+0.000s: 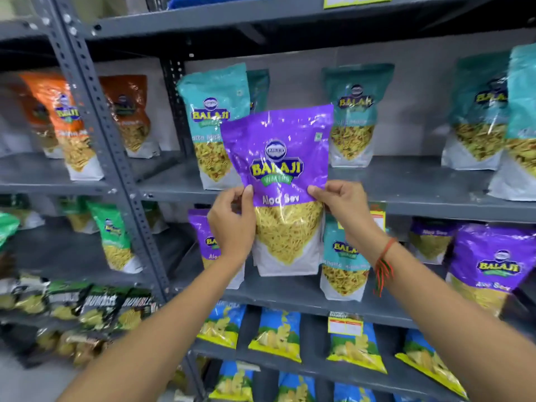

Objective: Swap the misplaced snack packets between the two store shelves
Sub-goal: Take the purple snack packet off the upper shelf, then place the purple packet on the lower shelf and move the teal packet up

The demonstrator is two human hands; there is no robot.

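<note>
Single head-worn view, facing forward, close to grey shelving (406, 187), wide-angle

Purple packet (282, 181): glossy crinkled plastic film. Shelf rack (406, 184): matt grey, probably painted metal. Wrist thread (383, 265): cloth.

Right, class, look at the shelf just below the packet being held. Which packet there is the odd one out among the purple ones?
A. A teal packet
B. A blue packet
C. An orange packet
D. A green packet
A: a teal packet stands on the lower shelf between purple Aloo Sev packets, beside the right hand holding the purple packet.
</note>
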